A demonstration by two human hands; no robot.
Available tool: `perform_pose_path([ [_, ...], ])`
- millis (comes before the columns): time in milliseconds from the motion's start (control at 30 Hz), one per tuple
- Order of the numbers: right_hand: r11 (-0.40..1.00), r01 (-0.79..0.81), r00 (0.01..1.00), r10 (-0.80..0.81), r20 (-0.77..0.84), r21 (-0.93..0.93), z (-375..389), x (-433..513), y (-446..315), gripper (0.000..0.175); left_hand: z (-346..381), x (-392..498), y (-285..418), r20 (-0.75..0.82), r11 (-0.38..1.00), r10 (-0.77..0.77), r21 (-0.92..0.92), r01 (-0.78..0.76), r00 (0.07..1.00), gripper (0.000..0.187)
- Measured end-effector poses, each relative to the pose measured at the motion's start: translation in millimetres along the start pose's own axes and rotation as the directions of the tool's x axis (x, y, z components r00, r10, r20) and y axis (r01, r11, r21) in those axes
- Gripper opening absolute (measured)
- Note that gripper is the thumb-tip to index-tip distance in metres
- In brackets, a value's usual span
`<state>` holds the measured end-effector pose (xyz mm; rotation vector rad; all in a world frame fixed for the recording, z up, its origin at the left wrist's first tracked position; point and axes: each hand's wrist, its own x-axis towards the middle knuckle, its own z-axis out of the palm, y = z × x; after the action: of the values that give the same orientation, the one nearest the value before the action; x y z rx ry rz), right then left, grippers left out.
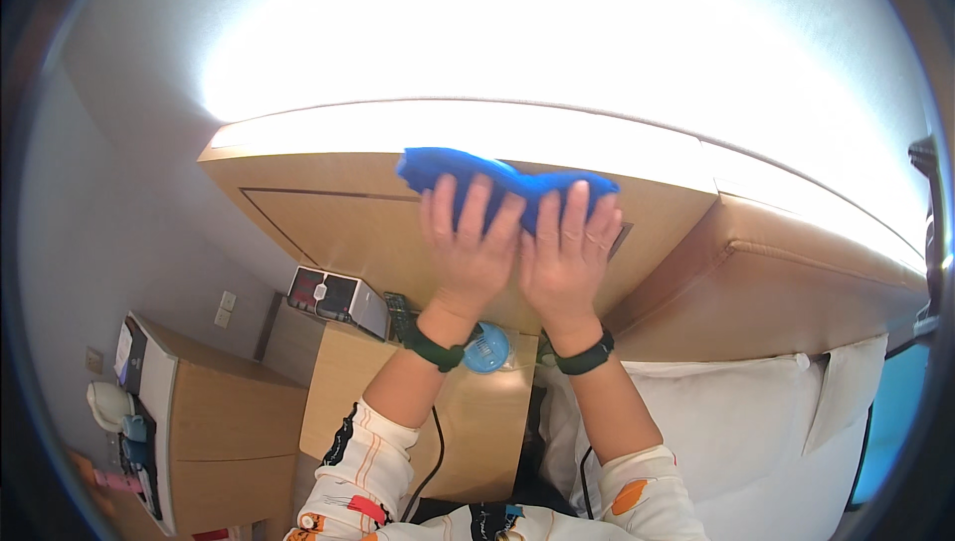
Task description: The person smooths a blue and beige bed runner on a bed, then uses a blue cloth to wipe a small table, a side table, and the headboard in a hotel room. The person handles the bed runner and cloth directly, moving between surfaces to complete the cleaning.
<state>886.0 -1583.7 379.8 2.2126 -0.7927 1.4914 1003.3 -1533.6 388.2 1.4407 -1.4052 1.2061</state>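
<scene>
My left hand [471, 246] and my right hand [567, 261] lie side by side on a blue cloth [522, 187], fingers spread over it and pointing away from me. The cloth is bunched lengthwise between both hands and lies against the upper part of a light wooden wall panel [343, 224]. Its upper edge is just below the panel's brightly lit top ledge [462, 123]. Black bands circle both of my wrists. How far my fingertips curl around the cloth is hard to tell.
Below my arms stands a wooden nightstand [477, 422] bearing a remote control [398, 313], a box-like device [339, 298] and a blue round object [486, 348]. Right are a padded brown headboard [776, 280] and white pillows [709, 407]. A cabinet [231, 422] with a kettle [110, 405] stands left.
</scene>
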Motion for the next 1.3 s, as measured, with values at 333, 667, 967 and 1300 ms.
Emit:
perform_pose_path([
  [333,0.943,-0.242,0.97,0.236,-0.053,-0.227,-37,-21,42,0.057,22,-6,73,0.19,0.988,0.11,-0.133,-0.085,0.976,0.046],
  [667,0.999,0.032,0.993,-0.031,-0.114,0.001,13,3,-4,0.045,14,-24,-5,0.081,0.997,-0.059,-0.035,0.062,0.995,0.044],
  [967,0.973,0.228,0.973,-0.225,-0.057,0.043,66,26,-96,0.039,-25,-38,-102,0.029,0.982,-0.19,0.013,0.19,0.981,0.051],
  [1300,0.996,0.051,0.996,-0.045,-0.081,0.071,59,8,-71,0.044,-13,-31,-72,0.072,0.989,-0.113,-0.086,0.119,0.991,0.039],
])
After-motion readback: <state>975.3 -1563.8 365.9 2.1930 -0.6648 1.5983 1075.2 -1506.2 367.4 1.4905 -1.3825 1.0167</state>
